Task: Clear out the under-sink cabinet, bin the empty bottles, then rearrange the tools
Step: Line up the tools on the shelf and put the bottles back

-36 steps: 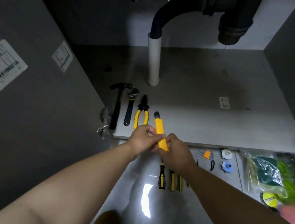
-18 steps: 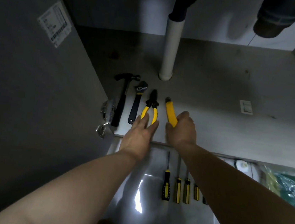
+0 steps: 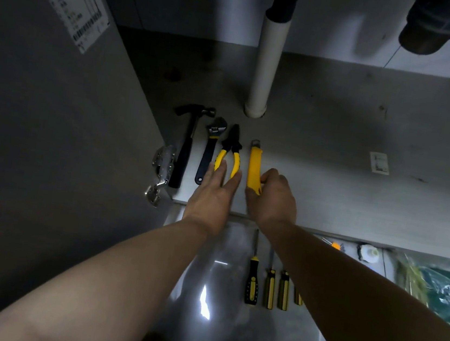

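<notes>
A yellow utility knife (image 3: 254, 165) lies on the cabinet floor (image 3: 334, 144), its near end pinched between thumb and fingers of my right hand (image 3: 272, 199). Left of it, in a row, lie yellow-handled pliers (image 3: 230, 151), a black adjustable wrench (image 3: 210, 148) and a black hammer (image 3: 189, 140). My left hand (image 3: 213, 197) is flat with straight fingers, its fingertips resting on the pliers' handles. Several yellow-and-black screwdrivers (image 3: 269, 286) lie on the room floor below the cabinet edge, partly hidden by my right forearm.
A white drain pipe (image 3: 266, 67) stands on the cabinet floor behind the tools. The open cabinet door (image 3: 40, 119) with its hinge (image 3: 161, 168) is at the left. A plastic bag (image 3: 436, 287) and small white rolls (image 3: 368, 253) lie at the right on the floor.
The knife, held up in both hands a second ago, now lies on the cabinet floor beside the pliers. My left hand let go of it and moved onto the pliers' handles.
</notes>
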Demonstrator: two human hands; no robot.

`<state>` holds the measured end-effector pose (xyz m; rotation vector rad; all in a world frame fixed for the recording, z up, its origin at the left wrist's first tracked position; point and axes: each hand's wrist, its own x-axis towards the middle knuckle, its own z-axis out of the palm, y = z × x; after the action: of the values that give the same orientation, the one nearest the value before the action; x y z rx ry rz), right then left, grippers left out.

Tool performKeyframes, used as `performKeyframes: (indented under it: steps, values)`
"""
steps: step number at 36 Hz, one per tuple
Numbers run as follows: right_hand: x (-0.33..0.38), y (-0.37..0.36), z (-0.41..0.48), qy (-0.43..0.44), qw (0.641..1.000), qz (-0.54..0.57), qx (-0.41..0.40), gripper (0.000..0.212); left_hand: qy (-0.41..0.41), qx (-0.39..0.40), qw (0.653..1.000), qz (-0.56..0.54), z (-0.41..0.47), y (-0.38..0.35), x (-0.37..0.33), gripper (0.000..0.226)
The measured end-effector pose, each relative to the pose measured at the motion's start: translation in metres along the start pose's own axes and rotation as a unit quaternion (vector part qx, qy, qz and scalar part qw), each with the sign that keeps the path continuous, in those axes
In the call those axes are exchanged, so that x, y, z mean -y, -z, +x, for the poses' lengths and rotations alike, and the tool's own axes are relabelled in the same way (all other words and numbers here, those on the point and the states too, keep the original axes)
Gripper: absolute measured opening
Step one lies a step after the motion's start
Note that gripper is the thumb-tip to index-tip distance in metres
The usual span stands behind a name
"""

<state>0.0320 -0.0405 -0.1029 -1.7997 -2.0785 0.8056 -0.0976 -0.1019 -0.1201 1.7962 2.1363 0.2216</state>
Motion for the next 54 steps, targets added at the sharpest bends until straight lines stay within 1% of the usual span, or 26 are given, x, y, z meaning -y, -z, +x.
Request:
performKeyframes:
  steps: [5,10,13,15,17,18,21,23,26,27,29,31,34,36,39,43,47,51,54]
  values:
    - [-0.006,-0.002,-0.002,0.003,1.0,0.018,0.008,0.029,-0.005,-0.032,0.999,0.016,-0.006,0.001,-0.001,0.075]
    - [-0.019,0.008,-0.01,0.032,0.999,0.028,0.029,0.034,-0.019,-0.059,0.997,0.046,-0.013,0.006,-0.002,0.071]
    - [-0.028,0.022,-0.018,0.047,0.996,0.037,0.068,0.03,-0.047,-0.093,0.991,0.081,-0.021,0.01,-0.005,0.059]
    - [-0.037,0.033,-0.025,0.061,0.992,0.031,0.103,0.022,-0.077,-0.095,0.986,0.11,-0.029,0.01,-0.009,0.055]
    - [-0.048,0.045,-0.035,0.079,0.988,0.001,0.13,0.01,-0.119,-0.075,0.98,0.138,-0.037,0.007,-0.013,0.049]
    - [-0.054,0.05,-0.04,0.084,0.986,-0.014,0.146,0.008,-0.14,-0.058,0.977,0.149,-0.042,0.005,-0.016,0.047]
    - [-0.074,0.059,-0.057,0.067,0.979,-0.06,0.185,0.021,-0.172,0.02,0.976,0.132,-0.057,-0.006,-0.026,0.048]
    - [-0.091,0.06,-0.068,0.042,0.974,-0.086,0.204,0.024,-0.165,0.093,0.977,0.098,-0.066,-0.016,-0.031,0.046]
    - [-0.115,0.057,-0.086,0.005,0.966,-0.095,0.243,0.02,-0.124,0.215,0.969,0.02,-0.077,-0.038,-0.034,0.047]
    - [-0.121,0.056,-0.091,-0.005,0.962,-0.102,0.255,0.017,-0.106,0.243,0.964,-0.009,-0.081,-0.046,-0.035,0.048]
    - [-0.132,0.055,-0.099,-0.018,0.954,-0.128,0.272,0.015,-0.068,0.273,0.958,-0.054,-0.087,-0.064,-0.038,0.051]
    - [-0.142,0.052,-0.107,-0.026,0.949,-0.134,0.286,0.017,-0.033,0.289,0.953,-0.088,-0.093,-0.079,-0.044,0.055]
    - [-0.153,0.043,-0.118,-0.027,0.944,-0.136,0.298,0.018,-0.009,0.304,0.946,-0.11,-0.099,-0.097,-0.051,0.056]
    - [-0.157,0.034,-0.123,-0.028,0.944,-0.134,0.302,0.016,0.001,0.301,0.948,-0.107,-0.101,-0.104,-0.052,0.053]
    - [-0.153,0.02,-0.126,-0.035,0.951,-0.123,0.28,0.014,0.023,0.281,0.953,-0.112,-0.1,-0.109,-0.051,0.046]
    - [-0.139,0.002,-0.126,-0.041,0.961,-0.11,0.252,0.029,0.027,0.267,0.957,-0.109,-0.097,-0.108,-0.048,0.043]
    - [-0.132,-0.015,-0.126,-0.083,0.961,-0.124,0.233,0.039,0.045,0.266,0.958,-0.095,-0.099,-0.102,-0.035,0.043]
    - [-0.128,-0.033,-0.126,-0.122,0.961,-0.119,0.217,0.042,0.023,0.271,0.959,-0.077,-0.103,-0.094,-0.02,0.039]
    - [-0.125,-0.042,-0.125,-0.137,0.96,-0.115,0.215,0.034,-0.003,0.287,0.955,-0.071,-0.103,-0.084,-0.011,0.038]
